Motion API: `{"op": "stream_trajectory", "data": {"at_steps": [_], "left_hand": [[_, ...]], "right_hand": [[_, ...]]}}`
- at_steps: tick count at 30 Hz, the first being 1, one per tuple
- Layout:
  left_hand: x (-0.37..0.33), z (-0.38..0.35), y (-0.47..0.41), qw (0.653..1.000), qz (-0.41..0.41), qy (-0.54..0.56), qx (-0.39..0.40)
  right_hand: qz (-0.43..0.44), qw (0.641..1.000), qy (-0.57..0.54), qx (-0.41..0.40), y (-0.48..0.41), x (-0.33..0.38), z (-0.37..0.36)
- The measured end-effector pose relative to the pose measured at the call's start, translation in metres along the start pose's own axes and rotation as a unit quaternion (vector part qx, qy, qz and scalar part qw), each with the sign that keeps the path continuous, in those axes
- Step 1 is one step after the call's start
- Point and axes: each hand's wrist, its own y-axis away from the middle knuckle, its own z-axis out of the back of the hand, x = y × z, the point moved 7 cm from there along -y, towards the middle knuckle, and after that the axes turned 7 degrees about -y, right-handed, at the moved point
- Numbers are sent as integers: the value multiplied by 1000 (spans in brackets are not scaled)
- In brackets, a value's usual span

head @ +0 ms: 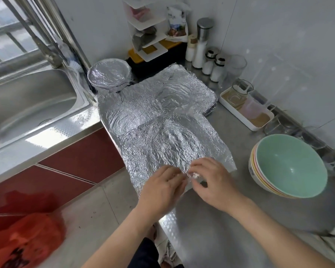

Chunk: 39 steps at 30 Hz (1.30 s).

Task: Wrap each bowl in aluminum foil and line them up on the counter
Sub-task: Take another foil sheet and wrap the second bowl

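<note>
A person's left hand (pixel 161 188) and right hand (pixel 215 182) are meeting at the near edge of a crinkled foil sheet (pixel 162 147), the fingers of both curling in and pinching the crumpled foil between them, fingertips almost touching. The sheet is lying flat on a steel counter (pixel 211 219) and overhanging its left edge. Just right of the hands, a stack of bowls (pixel 288 165), the top one pale green, is sitting unwrapped and tilted. Beyond the held sheet, more foil (pixel 162 93) is spreading across the counter, with round swells showing through; whether bowls are lying beneath cannot be told. At the far left corner, a foil-covered bowl (pixel 108 74) is standing beside the steel sink (pixel 27 101). A white tray (pixel 246 120) of glassware and several shakers (pixel 211 62) are lining the right wall, with a white rack (pixel 145 26) in the corner. Red cabinet fronts (pixel 75 155) are showing below the sink, and a red plastic bag (pixel 27 238) is lying on the floor.
</note>
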Motion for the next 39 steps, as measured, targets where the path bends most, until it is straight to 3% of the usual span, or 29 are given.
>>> {"op": "stream_trajectory", "data": {"at_steps": [2,5,9,14,22,27,29,31,34,37,39], "left_hand": [[6,-5,-4,997,52,-37,36],[14,-21,-7,982,99,-90,132],[23,-29,-3,973,99,-118,173],[40,-27,6,975,118,-106,157],[56,-25,13,983,90,-54,151],[48,-1,5,995,68,-10,73],[36,9,5,1000,13,12,23],[30,10,8,999,-15,26,28],[28,7,10,999,-23,16,37],[27,8,9,1000,-23,-3,20],[27,6,8,1000,-20,-9,16]], "right_hand": [[-24,998,58,-24,-10,2,0],[-62,984,162,30,-27,3,-17],[-158,973,151,71,-33,-24,-27],[-204,972,100,66,-30,-39,-26],[-173,984,34,10,-27,-47,-32],[-168,985,41,12,-28,-54,-29],[-152,985,78,17,-29,-52,-21],[-111,987,120,-8,-33,-40,-9],[12,987,135,-84,-30,0,8],[130,984,119,-27,-6,28,-12],[146,982,119,19,9,28,-25]]}}
